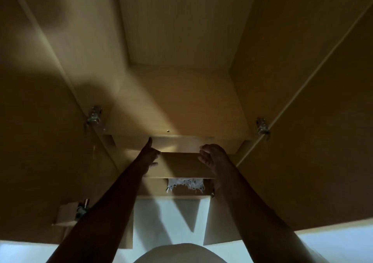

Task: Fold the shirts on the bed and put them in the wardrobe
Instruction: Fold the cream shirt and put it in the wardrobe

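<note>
I look down into an open wooden wardrobe (181, 105) with both doors swung out. My left hand (150, 153) reaches over a shelf edge (181, 164), thumb raised and fingers loosely bent, holding nothing. At the same shelf's right side my right hand (212, 155) hovers with its fingers spread and slightly curled, also empty. Below that shelf, a white patterned fabric (185, 184) lies on a lower shelf, partly hidden by the board above. No bed or loose shirts are in view.
The left door (36, 121) and right door (312, 131) stand open on metal hinges (93, 116) (262, 125). Pale floor (167, 218) shows at the bottom, along with my white shirt front (173, 252).
</note>
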